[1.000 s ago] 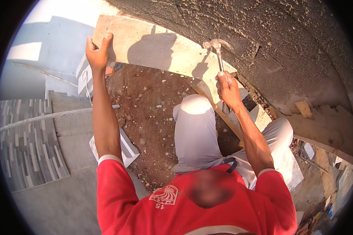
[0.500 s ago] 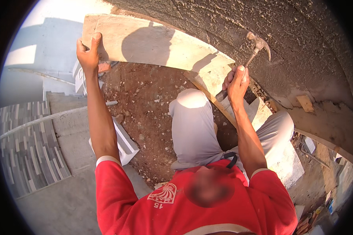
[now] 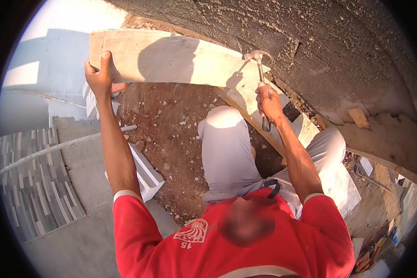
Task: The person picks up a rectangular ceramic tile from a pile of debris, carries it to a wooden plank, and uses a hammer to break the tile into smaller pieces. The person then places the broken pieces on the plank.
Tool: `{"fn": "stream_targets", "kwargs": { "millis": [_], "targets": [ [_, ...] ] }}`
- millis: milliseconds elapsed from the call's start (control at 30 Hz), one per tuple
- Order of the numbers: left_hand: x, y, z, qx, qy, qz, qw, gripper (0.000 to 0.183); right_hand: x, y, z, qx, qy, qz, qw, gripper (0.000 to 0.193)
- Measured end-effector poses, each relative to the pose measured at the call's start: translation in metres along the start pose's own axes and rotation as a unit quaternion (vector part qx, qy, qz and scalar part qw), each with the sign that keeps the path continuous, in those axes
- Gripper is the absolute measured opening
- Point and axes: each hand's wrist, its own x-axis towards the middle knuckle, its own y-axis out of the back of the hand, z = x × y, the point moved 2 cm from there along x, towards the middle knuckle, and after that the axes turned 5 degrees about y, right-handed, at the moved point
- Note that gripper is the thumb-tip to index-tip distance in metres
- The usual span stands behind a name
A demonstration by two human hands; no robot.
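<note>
The left hand (image 3: pixel 98 74) is gripping the end of a curved board (image 3: pixel 171 58), fingers clamped over its edge. The right hand (image 3: pixel 268 102) is clutching a hammer (image 3: pixel 260 69) (head just above it, touching the board).

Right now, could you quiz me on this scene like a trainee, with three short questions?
1. True or false: the right hand holds a hammer.
2. What does the left hand grip? A) a bucket B) the end of the pale curved board C) a rope
3. Fill in: the hammer's head is against the board's ____ edge.

Key: 1 true. 2 B. 3 upper, beside the rough concrete.
</note>
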Motion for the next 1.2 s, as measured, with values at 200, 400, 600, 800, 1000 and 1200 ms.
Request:
{"fn": "stream_targets", "kwargs": {
  "millis": [200, 400, 600, 800, 1000, 1200],
  "targets": [
    [-0.001, 0.0, 0.0, 0.011, 0.022, -0.004, 1.0, 0.036, 0.006, 0.0, 0.013, 0.076, 0.162, 0.048, 0.983, 0.04],
    [0.002, 0.0, -0.004, 0.042, 0.0, 0.016, 0.999, 0.038, 0.006, -0.002, 0.035, 0.02, 0.16, 0.099, 0.982, 0.041],
    [0.001, 0.002, -0.008, 0.037, -0.021, 0.017, 0.999, 0.039, 0.016, -0.008, 0.039, -0.038, 0.065, 0.044, 0.996, 0.041],
    [-0.002, 0.012, -0.015, 0.032, 0.035, 0.014, 0.999, 0.041, 0.019, -0.009, 0.046, -0.092, 0.075, 0.058, 0.991, 0.048],
    [-0.005, 0.022, -0.026, 0.034, 0.042, 0.033, 0.998, 0.045, 0.03, 0.003, 0.05, -0.023, 0.181, 0.201, 0.963, 0.043],
    [-0.007, 0.026, -0.029, 0.042, 0.016, 0.018, 0.999, 0.046, 0.027, 0.012, 0.061, -0.086, 0.024, 0.06, 0.994, 0.043]
  ]
}}
